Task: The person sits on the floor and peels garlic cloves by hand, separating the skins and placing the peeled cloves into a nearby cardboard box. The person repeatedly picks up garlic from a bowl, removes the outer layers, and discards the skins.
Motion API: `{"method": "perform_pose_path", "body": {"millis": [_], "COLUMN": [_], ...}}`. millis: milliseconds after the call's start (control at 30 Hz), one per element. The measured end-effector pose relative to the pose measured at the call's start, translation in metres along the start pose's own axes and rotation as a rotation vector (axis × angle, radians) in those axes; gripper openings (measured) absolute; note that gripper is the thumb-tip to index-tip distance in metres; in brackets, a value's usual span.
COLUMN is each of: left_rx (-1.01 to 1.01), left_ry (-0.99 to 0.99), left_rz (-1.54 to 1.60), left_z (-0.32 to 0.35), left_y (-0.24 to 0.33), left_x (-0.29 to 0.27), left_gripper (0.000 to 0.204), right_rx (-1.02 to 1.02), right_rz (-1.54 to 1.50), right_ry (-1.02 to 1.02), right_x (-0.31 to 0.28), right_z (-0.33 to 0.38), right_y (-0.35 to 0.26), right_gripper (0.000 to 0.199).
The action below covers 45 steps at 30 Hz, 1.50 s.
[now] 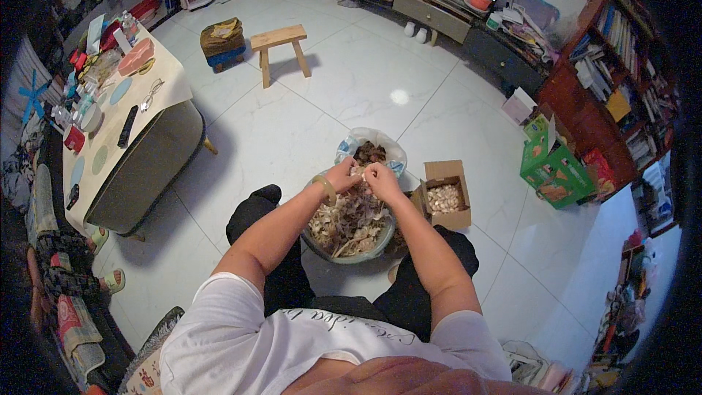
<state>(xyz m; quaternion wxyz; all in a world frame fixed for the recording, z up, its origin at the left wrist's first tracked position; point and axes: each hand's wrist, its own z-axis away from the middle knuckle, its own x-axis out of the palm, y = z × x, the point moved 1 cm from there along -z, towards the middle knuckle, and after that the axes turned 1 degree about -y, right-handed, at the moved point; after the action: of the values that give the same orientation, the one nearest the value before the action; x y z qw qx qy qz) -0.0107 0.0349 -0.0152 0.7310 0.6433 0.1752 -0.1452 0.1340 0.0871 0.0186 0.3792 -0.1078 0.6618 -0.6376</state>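
Both hands, left (342, 174) and right (380, 178), meet over the basin (349, 254), fingers pinched on one small pale piece (358, 170) (perhaps garlic). The basin holds papery skins; the bag (391, 150) behind holds brown bits; the box (446, 197) beside it holds pale cloves.

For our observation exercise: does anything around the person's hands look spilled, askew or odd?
Nothing stands out. Both hands, left and right, meet over the basin of papery peels. The box of pale cloves sits upright beside it, the bag behind. No spill shows on the floor.
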Motion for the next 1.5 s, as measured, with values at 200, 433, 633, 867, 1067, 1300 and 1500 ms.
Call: {"method": "perform_pose_path", "body": {"millis": [200, 433, 633, 867, 1067, 1300, 1500], "left_rx": [-0.039, -0.052, 0.025, -0.155, -0.097, -0.019, -0.045], "left_ry": [0.007, -0.022, 0.078, -0.009, 0.069, 0.066, 0.044], "left_rz": [0.171, 0.422, 0.356, 0.56, 0.492, 0.448, 0.413], "left_z": [0.0, 0.003, -0.004, 0.006, -0.001, 0.002, 0.005], "left_y": [0.001, 0.017, 0.002, 0.023, 0.008, 0.01, 0.014], "left_x": [0.002, -0.004, -0.006, -0.014, -0.016, -0.015, -0.016], "left_gripper": [0.025, 0.024, 0.027, 0.029, 0.031, 0.031, 0.03], "right_rx": [0.304, 0.291, 0.36, 0.354, 0.391, 0.417, 0.401], "right_rz": [-0.632, -0.917, -1.078, -1.077, -0.868, -0.782, -0.674], "right_ry": [-0.193, -0.236, -0.194, -0.146, -0.023, 0.076, 0.055], "right_x": [0.002, 0.001, 0.004, -0.001, -0.005, -0.005, -0.006], "right_z": [-0.002, -0.002, 0.0, -0.005, -0.003, -0.004, -0.001], "right_y": [0.011, 0.009, -0.003, 0.013, 0.008, 0.009, 0.005], "right_gripper": [0.011, 0.013, 0.013, 0.011, 0.019, 0.022, 0.022]}}
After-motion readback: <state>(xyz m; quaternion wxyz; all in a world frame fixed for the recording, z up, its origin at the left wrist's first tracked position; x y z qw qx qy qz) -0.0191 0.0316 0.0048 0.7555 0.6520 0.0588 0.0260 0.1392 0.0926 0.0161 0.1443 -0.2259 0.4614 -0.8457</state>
